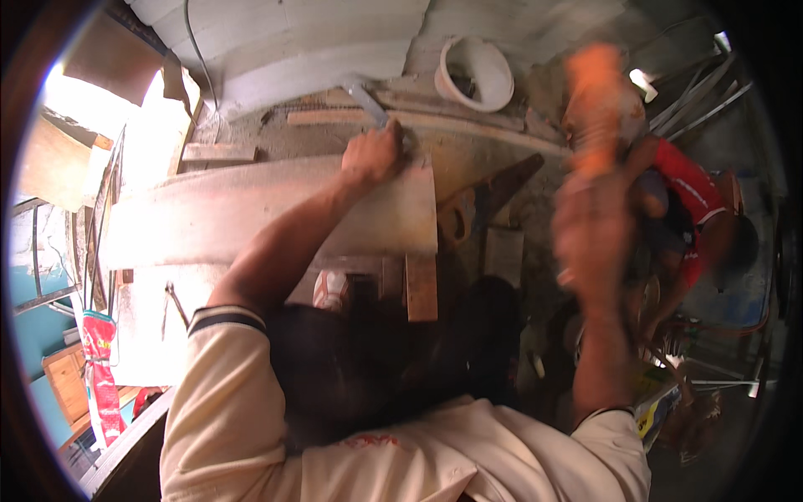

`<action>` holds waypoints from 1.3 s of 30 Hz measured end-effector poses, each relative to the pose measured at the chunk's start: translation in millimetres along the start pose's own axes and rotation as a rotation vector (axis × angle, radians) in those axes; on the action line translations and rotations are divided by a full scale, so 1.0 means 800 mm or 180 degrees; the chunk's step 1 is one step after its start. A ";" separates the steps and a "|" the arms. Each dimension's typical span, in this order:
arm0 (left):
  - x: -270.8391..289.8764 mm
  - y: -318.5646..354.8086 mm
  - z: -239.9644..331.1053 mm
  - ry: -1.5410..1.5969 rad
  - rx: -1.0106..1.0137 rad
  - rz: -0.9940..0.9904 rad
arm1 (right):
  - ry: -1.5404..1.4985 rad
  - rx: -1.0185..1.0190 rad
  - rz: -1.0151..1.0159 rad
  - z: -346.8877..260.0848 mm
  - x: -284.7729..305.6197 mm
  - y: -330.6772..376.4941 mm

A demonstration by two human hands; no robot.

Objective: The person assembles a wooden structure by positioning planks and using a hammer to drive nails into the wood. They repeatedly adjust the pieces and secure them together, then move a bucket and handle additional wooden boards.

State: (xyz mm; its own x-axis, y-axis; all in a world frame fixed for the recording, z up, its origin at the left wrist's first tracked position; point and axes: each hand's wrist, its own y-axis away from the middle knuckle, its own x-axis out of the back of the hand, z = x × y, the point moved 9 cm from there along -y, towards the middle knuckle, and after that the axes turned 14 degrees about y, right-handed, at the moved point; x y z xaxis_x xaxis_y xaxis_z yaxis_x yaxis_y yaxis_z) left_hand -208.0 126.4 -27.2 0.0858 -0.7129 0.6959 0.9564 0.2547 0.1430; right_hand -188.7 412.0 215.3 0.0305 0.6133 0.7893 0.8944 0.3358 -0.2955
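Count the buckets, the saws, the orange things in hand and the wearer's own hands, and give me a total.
Buckets: 1, the white bucket
Saws: 1, the saw with a wooden handle
Orange things in hand: 1, the orange thing, blurred
Own hands: 2, the left hand and the right hand
Total: 5

Head view: wide fisheye, worn on the head, left of a pair; it looks down past the person's shirt, close at 6 o'clock; left hand lies mid-range near 11, right hand at 3; bucket sits farther off at 1; straight edges bend outward.
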 end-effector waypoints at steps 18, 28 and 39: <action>-0.010 -0.003 -0.014 0.0001 0.0104 0.0143 | -0.1294 0.0515 0.0212 -0.010 0.058 0.005; 0.006 -0.011 0.005 -0.0080 -0.0219 0.0425 | 0.0835 -0.0316 -0.1074 0.057 -0.108 0.068; -0.007 -0.005 -0.007 -0.0114 0.0046 -0.0080 | 0.0758 -0.0029 -0.1732 0.080 -0.169 0.134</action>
State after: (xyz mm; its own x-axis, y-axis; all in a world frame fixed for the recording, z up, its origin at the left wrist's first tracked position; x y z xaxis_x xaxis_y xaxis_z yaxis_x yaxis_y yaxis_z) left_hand -211.0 126.0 -35.6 0.0517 -0.6955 0.7167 0.9539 0.2467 0.1707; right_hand -125.4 410.7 42.2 -0.3352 0.1769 0.9254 0.8132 0.5503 0.1893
